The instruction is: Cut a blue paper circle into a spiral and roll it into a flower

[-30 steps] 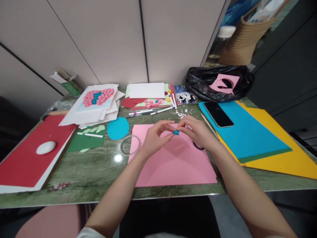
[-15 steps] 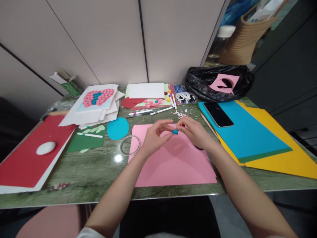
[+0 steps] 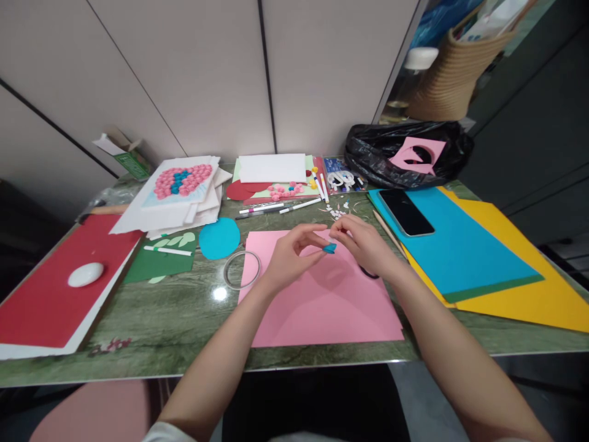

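Note:
Above a sheet of pink paper, my left hand pinches a small rolled piece of blue paper between thumb and fingertips. My right hand is close beside it, its thumb and fingers pressed together just above the blue roll. Whether anything is in that pinch is hidden. A black curved thing shows under the right hand, mostly covered. Left of my left hand, a grey ring overlaps the pink paper's edge. A round blue paper lies farther left.
White sheets with a pink-and-blue paper rosette picture lie back left. Markers and paper scraps lie behind my hands. A phone rests on blue sheets at right, before a black bag. A white mouse sits on red paper.
My right fingertips have come slightly away from the blue paper, which now sticks out from my left fingertips, a little lower and farther right.

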